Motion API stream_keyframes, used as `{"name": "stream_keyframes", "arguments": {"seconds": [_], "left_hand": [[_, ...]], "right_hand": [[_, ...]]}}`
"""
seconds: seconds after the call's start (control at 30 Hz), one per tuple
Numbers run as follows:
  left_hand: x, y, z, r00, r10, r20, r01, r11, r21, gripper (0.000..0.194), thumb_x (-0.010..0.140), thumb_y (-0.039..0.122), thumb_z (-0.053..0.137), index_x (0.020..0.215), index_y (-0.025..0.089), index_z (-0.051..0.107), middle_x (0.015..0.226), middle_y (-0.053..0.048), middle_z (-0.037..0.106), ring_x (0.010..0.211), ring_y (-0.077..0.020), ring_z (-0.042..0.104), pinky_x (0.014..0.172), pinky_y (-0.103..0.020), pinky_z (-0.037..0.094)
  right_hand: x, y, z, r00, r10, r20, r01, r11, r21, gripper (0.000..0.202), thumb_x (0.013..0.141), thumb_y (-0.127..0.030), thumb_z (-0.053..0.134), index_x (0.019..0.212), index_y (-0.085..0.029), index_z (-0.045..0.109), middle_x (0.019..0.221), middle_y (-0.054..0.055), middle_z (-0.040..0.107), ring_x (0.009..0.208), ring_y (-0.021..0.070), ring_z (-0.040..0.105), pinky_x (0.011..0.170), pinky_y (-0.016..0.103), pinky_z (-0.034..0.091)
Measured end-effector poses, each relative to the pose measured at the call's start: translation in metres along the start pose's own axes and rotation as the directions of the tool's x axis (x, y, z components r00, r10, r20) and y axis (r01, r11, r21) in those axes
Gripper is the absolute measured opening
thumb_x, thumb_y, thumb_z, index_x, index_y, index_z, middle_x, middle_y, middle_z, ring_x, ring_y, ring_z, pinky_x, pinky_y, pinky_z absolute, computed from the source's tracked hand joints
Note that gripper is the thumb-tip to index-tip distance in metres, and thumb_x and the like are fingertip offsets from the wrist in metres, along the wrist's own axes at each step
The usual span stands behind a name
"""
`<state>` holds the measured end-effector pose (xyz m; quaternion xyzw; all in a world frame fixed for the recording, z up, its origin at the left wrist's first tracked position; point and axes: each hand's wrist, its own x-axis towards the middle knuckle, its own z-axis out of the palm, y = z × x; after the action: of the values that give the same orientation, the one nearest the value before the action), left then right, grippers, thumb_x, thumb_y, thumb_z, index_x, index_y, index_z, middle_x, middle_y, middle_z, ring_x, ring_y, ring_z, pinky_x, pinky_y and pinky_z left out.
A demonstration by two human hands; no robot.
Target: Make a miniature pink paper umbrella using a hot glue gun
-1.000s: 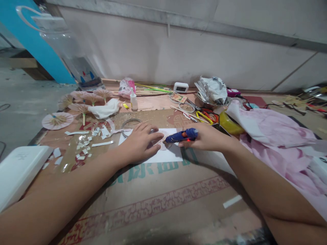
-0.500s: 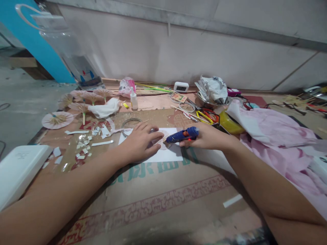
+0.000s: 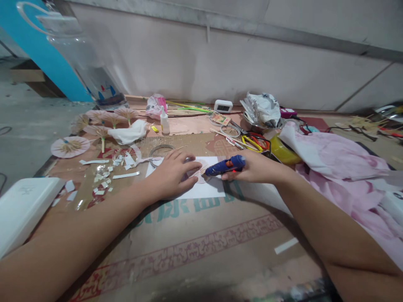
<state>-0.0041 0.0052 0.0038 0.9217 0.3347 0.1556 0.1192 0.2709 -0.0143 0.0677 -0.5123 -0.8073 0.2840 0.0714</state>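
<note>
My right hand (image 3: 252,166) is wrapped round a blue hot glue gun (image 3: 224,166), whose nozzle points left and down. Under the nozzle is a small pale-pink round fan (image 3: 199,167) with thin tan ribs, lying on a white sheet of paper (image 3: 201,192). From the left, my left hand (image 3: 174,174) rests over the sheet with its fingers apart, the fingertips at the fan's left edge. Part of the fan is hidden behind the fingers and the nozzle. Whether the nozzle touches the ribs I cannot tell.
Several finished round fans (image 3: 71,147) stand and lie at the back left, near paper scraps (image 3: 103,181). A white box-like object (image 3: 30,209) is at the left edge. Behind are a glue bottle (image 3: 164,121), pliers (image 3: 252,142) and a metal bowl (image 3: 250,123). Pink cloth (image 3: 343,167) lies right.
Almost nothing differs. Both hands and the glue gun keep their places over the fan; the whole view has shifted very slightly.
</note>
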Motion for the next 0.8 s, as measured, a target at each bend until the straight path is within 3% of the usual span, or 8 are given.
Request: {"name": "stream_keyframes", "arguments": {"seconds": [0.8], "left_hand": [[-0.0009,-0.0012,0.0016,1.000,-0.004,-0.003,0.004,1.000,-0.003,0.038,0.096,0.042,0.055,0.128,0.026,0.068,0.133,-0.011,0.060,0.123,-0.0322,0.052,0.111,-0.055,0.038]], "right_hand": [[-0.0013,0.0047,-0.0003,0.998,-0.036,0.060,0.034,0.999,0.040,0.038,0.081,-0.056,0.074,0.089,-0.019,0.077,0.074,0.001,0.073,0.065,0.0156,0.060,0.058,0.025,0.038]]}}
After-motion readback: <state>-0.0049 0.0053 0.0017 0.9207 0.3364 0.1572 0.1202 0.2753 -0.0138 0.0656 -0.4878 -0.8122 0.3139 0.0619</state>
